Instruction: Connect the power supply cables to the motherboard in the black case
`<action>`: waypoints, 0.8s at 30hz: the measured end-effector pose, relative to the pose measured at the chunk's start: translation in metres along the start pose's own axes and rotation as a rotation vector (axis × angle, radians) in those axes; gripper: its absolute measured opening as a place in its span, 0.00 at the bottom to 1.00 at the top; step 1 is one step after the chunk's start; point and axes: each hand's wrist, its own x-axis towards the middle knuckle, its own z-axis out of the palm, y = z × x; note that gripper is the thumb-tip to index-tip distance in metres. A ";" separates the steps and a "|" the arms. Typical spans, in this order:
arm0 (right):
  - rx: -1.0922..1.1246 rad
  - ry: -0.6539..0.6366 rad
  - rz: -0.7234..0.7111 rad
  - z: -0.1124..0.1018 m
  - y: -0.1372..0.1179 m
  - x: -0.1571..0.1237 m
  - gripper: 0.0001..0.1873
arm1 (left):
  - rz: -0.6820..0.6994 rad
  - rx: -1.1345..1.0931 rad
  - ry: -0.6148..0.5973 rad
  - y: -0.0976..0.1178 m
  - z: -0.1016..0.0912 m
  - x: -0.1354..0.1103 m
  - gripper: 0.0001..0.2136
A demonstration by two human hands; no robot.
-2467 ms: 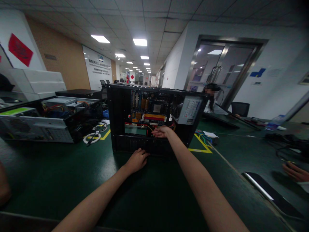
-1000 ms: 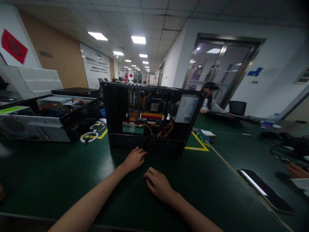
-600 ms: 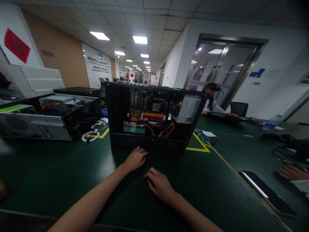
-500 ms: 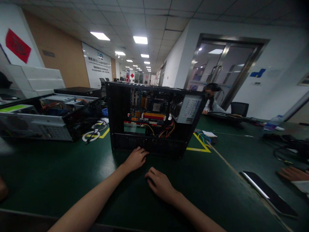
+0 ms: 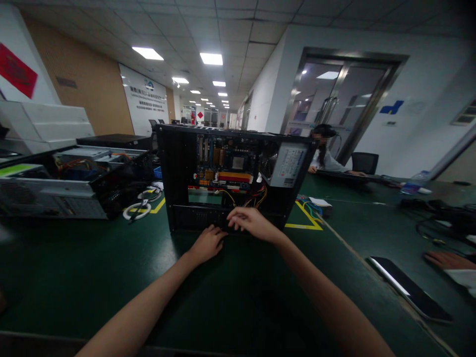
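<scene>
A black computer case (image 5: 178,178) stands upright on its long side, its open face toward me. Inside it show a motherboard (image 5: 238,162) with red and yellow memory slots, a power supply (image 5: 289,166) at the upper right, and a bundle of coloured wires (image 5: 259,198). My left hand (image 5: 207,244) rests low on the table, fingers spread against the bottom edge of the case. My right hand (image 5: 253,224) is raised in front of the lower case panel, its fingers loosely bent and apart, and nothing can be made out in them.
A second opened case (image 5: 67,193) lies at the left, with coiled cables (image 5: 138,210) beside it. Coloured wires and a small box (image 5: 320,207) are at the right, beyond a phone (image 5: 409,287). Another person's hand (image 5: 448,260) rests at the right edge; a person (image 5: 327,156) sits beyond.
My right hand has lifted from the table and moved forward and up to the front of the case. The left hand stays at the case's bottom edge. The view shifts slightly.
</scene>
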 end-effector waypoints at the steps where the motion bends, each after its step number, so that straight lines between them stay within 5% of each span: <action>1: 0.011 0.043 -0.016 -0.009 0.000 0.012 0.10 | -0.001 -0.004 0.001 0.000 -0.001 0.000 0.14; 6: -0.218 0.168 0.050 -0.033 0.019 0.072 0.08 | -0.008 -0.013 0.000 0.000 -0.001 0.000 0.15; 11: -0.401 -0.029 0.301 -0.025 0.057 0.112 0.07 | 0.000 -0.020 -0.001 -0.002 -0.001 -0.001 0.15; 16: -0.606 -0.243 0.410 -0.012 0.080 0.124 0.09 | 0.013 -0.024 0.006 -0.003 0.001 -0.001 0.15; 24: -0.679 -0.347 0.501 -0.006 0.079 0.128 0.17 | 0.005 -0.015 0.002 -0.003 0.000 -0.001 0.15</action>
